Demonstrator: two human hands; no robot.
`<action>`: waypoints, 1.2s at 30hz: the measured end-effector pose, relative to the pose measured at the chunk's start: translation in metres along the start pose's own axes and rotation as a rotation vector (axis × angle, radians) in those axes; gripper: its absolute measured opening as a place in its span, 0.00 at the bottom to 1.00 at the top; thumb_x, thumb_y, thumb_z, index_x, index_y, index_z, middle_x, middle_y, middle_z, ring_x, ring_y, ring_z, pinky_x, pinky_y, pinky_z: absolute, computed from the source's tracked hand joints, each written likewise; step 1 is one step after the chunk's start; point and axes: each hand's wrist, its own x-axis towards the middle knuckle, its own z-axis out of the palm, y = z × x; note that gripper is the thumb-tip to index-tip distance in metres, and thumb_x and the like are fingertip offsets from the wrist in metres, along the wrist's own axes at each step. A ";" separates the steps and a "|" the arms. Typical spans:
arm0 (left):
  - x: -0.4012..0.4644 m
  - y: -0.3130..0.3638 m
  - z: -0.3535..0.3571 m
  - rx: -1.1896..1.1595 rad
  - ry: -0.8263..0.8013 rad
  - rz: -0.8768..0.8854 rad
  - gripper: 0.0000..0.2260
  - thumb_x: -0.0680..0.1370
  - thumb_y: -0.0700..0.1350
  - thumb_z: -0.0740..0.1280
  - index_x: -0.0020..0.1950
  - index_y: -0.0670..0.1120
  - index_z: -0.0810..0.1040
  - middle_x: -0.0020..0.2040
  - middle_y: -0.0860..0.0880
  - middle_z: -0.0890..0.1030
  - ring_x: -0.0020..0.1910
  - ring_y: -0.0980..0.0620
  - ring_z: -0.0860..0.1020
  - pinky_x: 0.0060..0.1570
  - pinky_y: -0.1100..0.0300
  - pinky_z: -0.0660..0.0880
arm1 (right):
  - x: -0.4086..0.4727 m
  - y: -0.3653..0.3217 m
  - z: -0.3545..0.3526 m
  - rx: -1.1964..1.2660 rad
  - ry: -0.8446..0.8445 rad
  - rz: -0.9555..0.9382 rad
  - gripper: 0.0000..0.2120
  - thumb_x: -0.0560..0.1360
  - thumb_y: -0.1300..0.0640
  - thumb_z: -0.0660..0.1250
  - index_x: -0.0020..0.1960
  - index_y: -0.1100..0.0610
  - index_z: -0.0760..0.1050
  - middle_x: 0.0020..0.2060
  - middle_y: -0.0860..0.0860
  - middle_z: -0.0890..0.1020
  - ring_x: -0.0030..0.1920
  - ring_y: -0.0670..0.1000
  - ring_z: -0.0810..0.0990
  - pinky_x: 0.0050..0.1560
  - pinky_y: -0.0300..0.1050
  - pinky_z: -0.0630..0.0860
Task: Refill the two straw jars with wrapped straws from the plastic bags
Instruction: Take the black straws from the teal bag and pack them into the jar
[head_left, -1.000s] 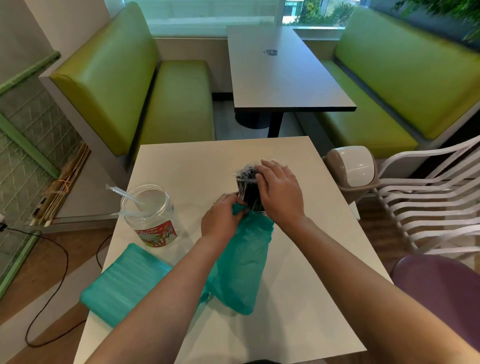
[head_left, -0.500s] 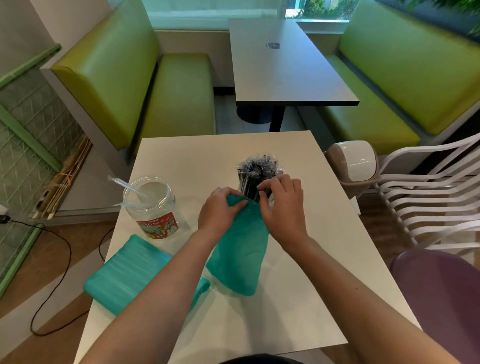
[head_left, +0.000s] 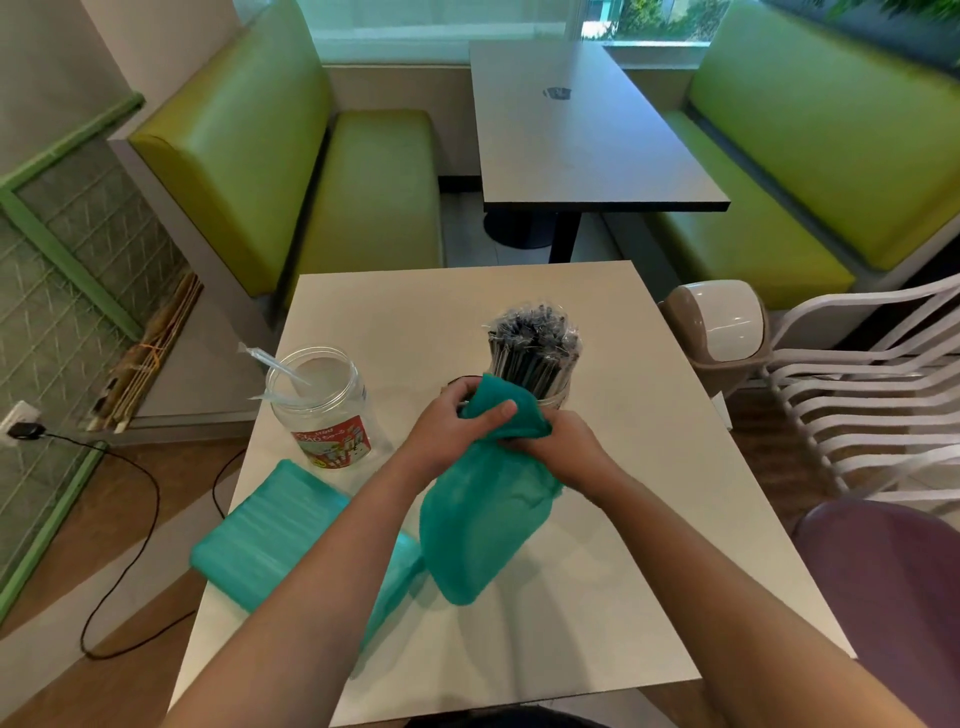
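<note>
Now that the right hand (head_left: 558, 444) has come off the top of the dark straws and dropped low, both hands hold the soft teal plastic bag (head_left: 483, 519) by its scrunched neck. A second ago that hand was up on the straw tips, at about 12 o'clock from the bag. The left hand (head_left: 449, 428) pinches the neck with its thumb on top. The right hand's fingers are curled under the plastic, so I think it grips the bag too, but they are mostly hidden.

The bunch of black straws in clear wrappers (head_left: 535, 348) stands up tall in a clear jar (head_left: 556, 397) at 12 o'clock from the hands. That jar is mostly hidden behind the bag, and it looks full. The bag hangs limp and looks empty, so this first fill seems done.

At 9 o'clock stands the other clear plastic jar with a red label (head_left: 319, 405). It holds just one or two pale straws (head_left: 272, 361), so it still needs filling. The flat, full teal bag (head_left: 260, 545) lies at 7 o'clock on the pale desk (head_left: 649, 519). It is probably the one to open next, once the empty bag is put aside.
</note>
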 end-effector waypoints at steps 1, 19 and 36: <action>-0.001 -0.004 -0.003 0.034 -0.030 -0.028 0.21 0.72 0.49 0.75 0.63 0.49 0.75 0.55 0.51 0.82 0.54 0.53 0.81 0.54 0.59 0.79 | -0.001 -0.001 -0.003 0.118 -0.023 0.039 0.14 0.74 0.57 0.72 0.59 0.58 0.79 0.45 0.51 0.84 0.43 0.49 0.83 0.43 0.42 0.81; -0.004 -0.030 -0.017 0.846 -0.083 -0.125 0.20 0.71 0.58 0.74 0.59 0.52 0.81 0.52 0.52 0.82 0.51 0.50 0.79 0.52 0.53 0.76 | 0.004 0.040 -0.027 0.750 0.323 0.216 0.26 0.67 0.66 0.60 0.65 0.58 0.69 0.53 0.56 0.75 0.50 0.53 0.75 0.48 0.46 0.74; -0.011 -0.029 -0.014 0.896 -0.076 -0.134 0.14 0.73 0.58 0.72 0.52 0.50 0.80 0.46 0.53 0.80 0.46 0.52 0.77 0.47 0.54 0.74 | 0.002 0.048 -0.047 0.904 0.158 0.237 0.06 0.70 0.65 0.65 0.46 0.57 0.74 0.48 0.58 0.76 0.43 0.53 0.77 0.42 0.46 0.76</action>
